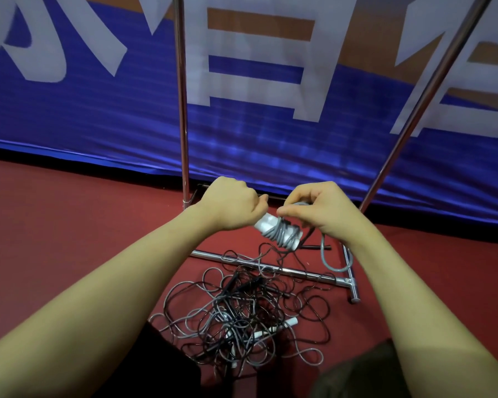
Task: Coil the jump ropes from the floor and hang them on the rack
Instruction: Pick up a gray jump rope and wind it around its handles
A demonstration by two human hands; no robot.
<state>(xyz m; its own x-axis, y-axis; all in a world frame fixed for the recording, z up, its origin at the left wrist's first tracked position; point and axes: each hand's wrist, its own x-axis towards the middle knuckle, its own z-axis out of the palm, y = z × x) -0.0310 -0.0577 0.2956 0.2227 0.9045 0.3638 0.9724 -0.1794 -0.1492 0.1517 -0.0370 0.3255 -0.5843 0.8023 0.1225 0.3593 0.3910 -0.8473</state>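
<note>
The left hand [234, 204] is curled tight around one end of the white handles [266, 224], so that they serve as a fixed spool. The right hand [321, 209] pinches the grey cord [283, 235] between thumb and fingers just above the wraps, at about three o'clock from the left hand, most likely feeding and tensioning each turn. A few turns already cross the handles in a bundle. The bundle's long axis runs from ten o'clock, inside the left fist, down to four o'clock, where its free end points toward the floor.

From the right hand a slack loop of grey cord [332, 262] hangs at six o'clock, so some length is not yet wound on.

Farther out at six o'clock, the tangled pile of ropes [242, 317] lies on the red floor [69, 225], black and grey cords mixed, with a white handle [289, 323] showing. It partly overlaps the rack's base bar [314, 274]. The rack's uprights [181, 96] rise at twelve o'clock before a blue banner [84, 110]; hanging waits on the winding.
</note>
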